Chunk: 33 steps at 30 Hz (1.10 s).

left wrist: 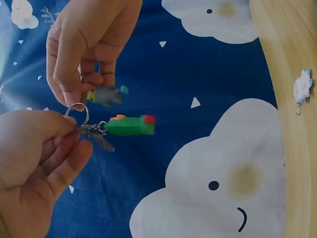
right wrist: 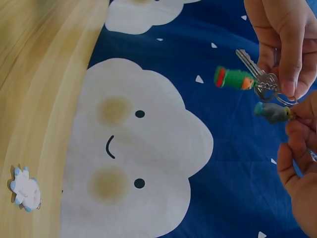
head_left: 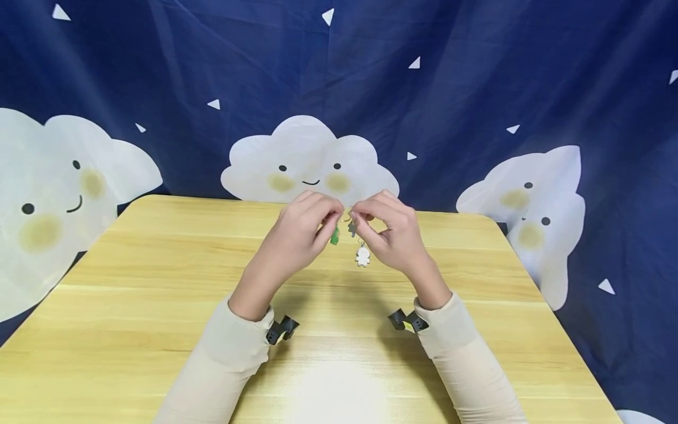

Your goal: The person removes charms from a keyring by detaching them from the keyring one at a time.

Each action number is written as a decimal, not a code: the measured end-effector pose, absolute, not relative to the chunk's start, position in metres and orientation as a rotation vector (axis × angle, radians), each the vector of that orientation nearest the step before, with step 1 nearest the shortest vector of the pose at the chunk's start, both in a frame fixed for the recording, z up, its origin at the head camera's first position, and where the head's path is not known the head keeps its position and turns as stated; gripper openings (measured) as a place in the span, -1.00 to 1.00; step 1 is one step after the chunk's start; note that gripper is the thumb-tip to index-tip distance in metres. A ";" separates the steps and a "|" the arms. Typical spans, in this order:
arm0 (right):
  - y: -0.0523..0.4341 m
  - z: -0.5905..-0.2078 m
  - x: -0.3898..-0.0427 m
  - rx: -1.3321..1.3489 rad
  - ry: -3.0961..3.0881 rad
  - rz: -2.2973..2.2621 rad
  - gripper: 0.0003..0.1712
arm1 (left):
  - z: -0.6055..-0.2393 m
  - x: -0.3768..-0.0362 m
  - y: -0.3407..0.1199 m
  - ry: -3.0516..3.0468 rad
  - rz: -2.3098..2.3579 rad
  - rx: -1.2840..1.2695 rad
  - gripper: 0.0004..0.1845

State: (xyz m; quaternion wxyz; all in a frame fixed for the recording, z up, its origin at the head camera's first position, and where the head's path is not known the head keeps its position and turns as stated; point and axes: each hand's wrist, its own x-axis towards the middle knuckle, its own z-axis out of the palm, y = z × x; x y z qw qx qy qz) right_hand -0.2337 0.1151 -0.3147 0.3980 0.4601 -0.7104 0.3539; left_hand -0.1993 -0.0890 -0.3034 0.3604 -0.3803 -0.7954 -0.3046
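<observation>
**Key ring (left wrist: 87,114) bridges the gap between your 2 pinching hands**

Watch the narrow space at the center of the head frame: your left hand (head_left: 303,229) comes in from the left, your right hand (head_left: 391,228) from the right, and their fingertips nearly meet. Your left thumb and finger pinch the ring; the key (right wrist: 250,64) and the green figure charm (left wrist: 130,126) hang from that side. Your right fingertips pinch the gray figure charm (right wrist: 273,113) by its yellow end, right beside the ring's other edge. You cannot tell whether they grip the metal too, or whether this charm is linked to it.

The relation that matters, as I judge it, is that yellow end against the ring: your right hand is nearer, and the charm's long axis points away from the ring, toward the right of the left wrist frame. The green charm lies roughly parallel to it there, just below.

The white figure charm (head_left: 362,257) lies on the wooden table (head_left: 175,277), apart from the ring. In the head frame it sits below your fingertips, nearer your right hand, its own small loop toward the top.
</observation>
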 end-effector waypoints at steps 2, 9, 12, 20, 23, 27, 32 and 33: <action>0.116 -0.314 -0.233 1.162 -1.808 0.903 -0.85 | -0.303 -0.199 -0.090 -2.072 -0.867 -0.971 -0.94; 0.114 -0.313 -0.231 1.146 -1.769 0.980 -0.91 | -0.299 -0.200 -0.096 -2.065 -1.196 -0.939 -0.93; 0.114 -0.311 -0.230 1.133 -1.743 1.020 -0.90 | -0.300 -0.201 -0.097 -2.051 -1.309 -0.931 -0.91; 0.113 -0.310 -0.228 1.118 -1.705 1.065 -0.93 | -0.304 -0.205 -0.092 -1.993 -1.498 -0.910 -0.91; 0.113 -0.311 -0.229 1.125 -1.709 1.060 -0.92 | -0.306 -0.206 -0.091 -1.967 -1.364 -0.908 -0.92; 0.112 -0.313 -0.231 1.129 -1.716 1.043 -0.89 | -0.305 -0.206 -0.091 -1.922 -1.132 -0.937 -0.93; 0.112 -0.314 -0.232 1.131 -1.737 1.013 -0.87 | -0.302 -0.204 -0.090 -1.926 -0.929 -0.986 -0.91; 0.113 -0.314 -0.232 1.131 -1.747 1.006 -0.86 | -0.302 -0.204 -0.090 -1.934 -0.903 -0.989 -0.90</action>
